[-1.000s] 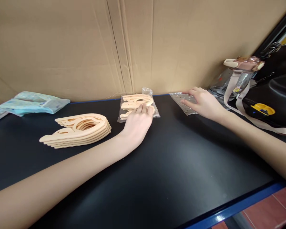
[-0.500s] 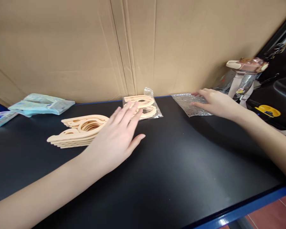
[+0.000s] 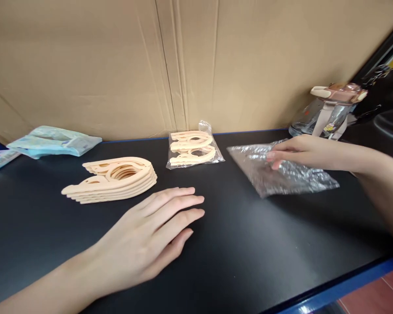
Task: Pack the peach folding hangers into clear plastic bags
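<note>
My right hand (image 3: 301,152) pinches a clear plastic bag (image 3: 284,176) between thumb and fingers; the bag looks flat and is partly lifted off the black table. My left hand (image 3: 157,235) hovers over or rests on the tabletop, fingers stretched out, holding nothing. Just beyond it lies a neat stack of beige folding hangers (image 3: 131,176), several deep. Farther back, close to the cardboard, more beige hangers sit inside another clear bag (image 3: 196,148).
A pale blue tissue pack (image 3: 52,143) and another packet (image 3: 0,160) lie at the back left. A clear water bottle (image 3: 330,113) with a strap stands at the back right. Brown cardboard (image 3: 101,65) walls the rear. The blue table edge (image 3: 340,285) runs along the front right.
My right hand has taken hold of the plastic bag and drawn it nearer. My left hand has moved back toward me from over the bagged hangers.
</note>
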{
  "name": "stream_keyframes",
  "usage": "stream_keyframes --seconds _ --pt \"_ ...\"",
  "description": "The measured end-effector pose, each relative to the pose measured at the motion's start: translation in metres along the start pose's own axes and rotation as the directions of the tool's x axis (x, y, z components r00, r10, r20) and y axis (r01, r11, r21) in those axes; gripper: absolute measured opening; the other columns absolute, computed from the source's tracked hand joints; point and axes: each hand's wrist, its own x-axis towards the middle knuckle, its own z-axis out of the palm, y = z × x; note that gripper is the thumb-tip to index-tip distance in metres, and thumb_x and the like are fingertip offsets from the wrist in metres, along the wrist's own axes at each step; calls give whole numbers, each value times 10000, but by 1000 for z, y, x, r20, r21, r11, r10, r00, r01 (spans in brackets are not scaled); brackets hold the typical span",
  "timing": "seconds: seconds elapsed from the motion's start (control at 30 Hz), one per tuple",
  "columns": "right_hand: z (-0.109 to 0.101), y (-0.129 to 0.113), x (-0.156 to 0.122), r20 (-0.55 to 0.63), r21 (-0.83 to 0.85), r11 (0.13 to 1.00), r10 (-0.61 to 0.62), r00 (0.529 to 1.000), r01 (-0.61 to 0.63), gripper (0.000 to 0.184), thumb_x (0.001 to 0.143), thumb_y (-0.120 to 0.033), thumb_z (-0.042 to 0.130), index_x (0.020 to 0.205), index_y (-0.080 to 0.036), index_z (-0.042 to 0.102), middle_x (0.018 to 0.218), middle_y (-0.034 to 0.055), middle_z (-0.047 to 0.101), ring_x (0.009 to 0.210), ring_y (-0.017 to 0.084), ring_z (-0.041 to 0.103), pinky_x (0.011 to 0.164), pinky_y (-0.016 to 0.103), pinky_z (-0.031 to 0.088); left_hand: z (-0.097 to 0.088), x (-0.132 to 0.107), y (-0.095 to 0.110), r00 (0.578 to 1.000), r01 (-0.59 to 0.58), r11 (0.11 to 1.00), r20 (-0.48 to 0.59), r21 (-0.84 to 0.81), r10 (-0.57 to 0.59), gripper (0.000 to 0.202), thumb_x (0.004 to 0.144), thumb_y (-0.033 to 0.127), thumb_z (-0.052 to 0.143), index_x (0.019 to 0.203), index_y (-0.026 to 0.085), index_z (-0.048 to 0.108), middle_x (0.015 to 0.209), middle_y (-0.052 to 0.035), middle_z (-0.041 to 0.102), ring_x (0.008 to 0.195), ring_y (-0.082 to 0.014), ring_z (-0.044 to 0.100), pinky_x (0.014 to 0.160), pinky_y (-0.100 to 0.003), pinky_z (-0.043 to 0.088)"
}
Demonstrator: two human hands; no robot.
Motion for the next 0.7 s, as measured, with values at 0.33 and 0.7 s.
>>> stream_keyframes --seconds 0.33,0.7 --pt "-1 -37 -21 346 104 990 -127 930 96 48 841 -354 750 807 -320 754 799 -33 752 705 155 703 595 271 501 9 -4 30 978 -201 977 46 -65 204 361 1032 257 429 1328 239 636 1418 44 637 1385 -135 498 1216 -275 303" --pt "15 -92 -33 -326 -186 855 -519 790 485 215 961 -163 499 998 -275 679 976 47 726 871 204 678 765 360 509 -12 0 3 964 31 997 265 -68 -12 428 1012 202 455 1371 389 591 1507 84 544 1388 -165 495 1067 -322 493"
